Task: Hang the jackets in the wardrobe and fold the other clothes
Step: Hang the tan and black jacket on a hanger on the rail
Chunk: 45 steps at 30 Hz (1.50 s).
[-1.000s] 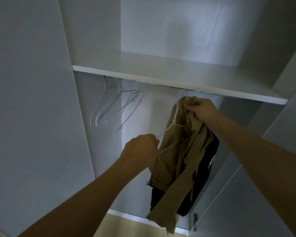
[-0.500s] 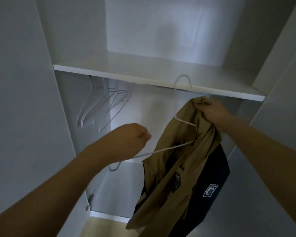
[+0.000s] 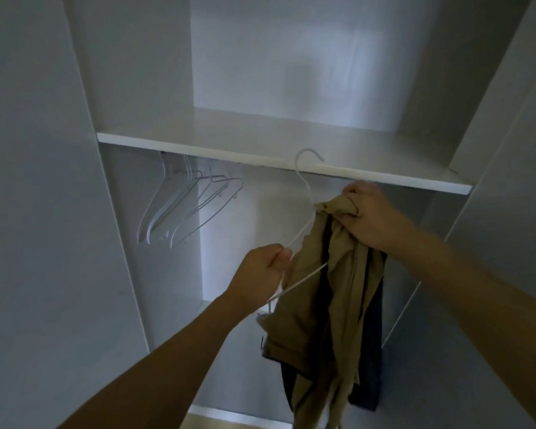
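We are getting the tan jacket point(image 3: 328, 292) onto a white hanger point(image 3: 304, 193) just below the wardrobe shelf point(image 3: 198, 140). Our right hand point(image 3: 372, 215) is bunching the collar in curled fingers under the shelf's front edge, while our left hand point(image 3: 260, 274) is gripping the hanger's arm lower down. Spare hangers point(image 3: 183, 209) are hanging under the shelf's left end. Next, we judge, the hanger needs threading into the shoulders.

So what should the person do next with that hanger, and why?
Probably lift the hanger so its hook catches the rail under the shelf. The left hand holds the hanger's end, the right hand bunches the tan jacket at its neck, and the hook hangs free in front of the shelf edge.
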### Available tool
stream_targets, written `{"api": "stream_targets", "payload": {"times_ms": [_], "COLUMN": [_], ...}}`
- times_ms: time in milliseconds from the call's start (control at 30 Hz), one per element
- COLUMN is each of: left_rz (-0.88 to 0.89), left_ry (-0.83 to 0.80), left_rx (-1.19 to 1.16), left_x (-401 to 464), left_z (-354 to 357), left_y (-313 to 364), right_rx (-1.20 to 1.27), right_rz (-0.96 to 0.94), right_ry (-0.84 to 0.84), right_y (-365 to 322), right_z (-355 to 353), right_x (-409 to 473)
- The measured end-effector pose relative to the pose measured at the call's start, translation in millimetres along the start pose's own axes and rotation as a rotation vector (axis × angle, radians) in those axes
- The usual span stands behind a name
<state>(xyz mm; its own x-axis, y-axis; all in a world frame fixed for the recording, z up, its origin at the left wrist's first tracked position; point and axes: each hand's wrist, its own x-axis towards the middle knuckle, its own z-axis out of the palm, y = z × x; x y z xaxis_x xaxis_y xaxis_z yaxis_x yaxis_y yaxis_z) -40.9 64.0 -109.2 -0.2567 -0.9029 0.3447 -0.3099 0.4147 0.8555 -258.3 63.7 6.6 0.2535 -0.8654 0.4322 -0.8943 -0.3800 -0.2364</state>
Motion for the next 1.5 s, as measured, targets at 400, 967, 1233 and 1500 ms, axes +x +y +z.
{"api": "stream_targets", "payload": {"times_ms": [400,967,1233,1500], "left_rz": [0.411,-0.505,-0.609,-0.586], "left_ry": [0.684,-0.495,-0.098,-0.117], "left_rx": [0.641,-0.022,-0.073,-0.195], "left_x": [-7,3,62,104], "left_z": [7,33,-83,-135], "left_y": [16,-65,-14,83], "right_rx": [-0.003,0.367,0.244,-0.184], "right_rz": [0.11,0.118,0.094,0.107], "right_ry": [0.103,0.377,0.303,0.208], "right_y": [15,9,20,9], "right_z": [-15,-26,-21,-16], "right_x": [21,5,-25,-28]}}
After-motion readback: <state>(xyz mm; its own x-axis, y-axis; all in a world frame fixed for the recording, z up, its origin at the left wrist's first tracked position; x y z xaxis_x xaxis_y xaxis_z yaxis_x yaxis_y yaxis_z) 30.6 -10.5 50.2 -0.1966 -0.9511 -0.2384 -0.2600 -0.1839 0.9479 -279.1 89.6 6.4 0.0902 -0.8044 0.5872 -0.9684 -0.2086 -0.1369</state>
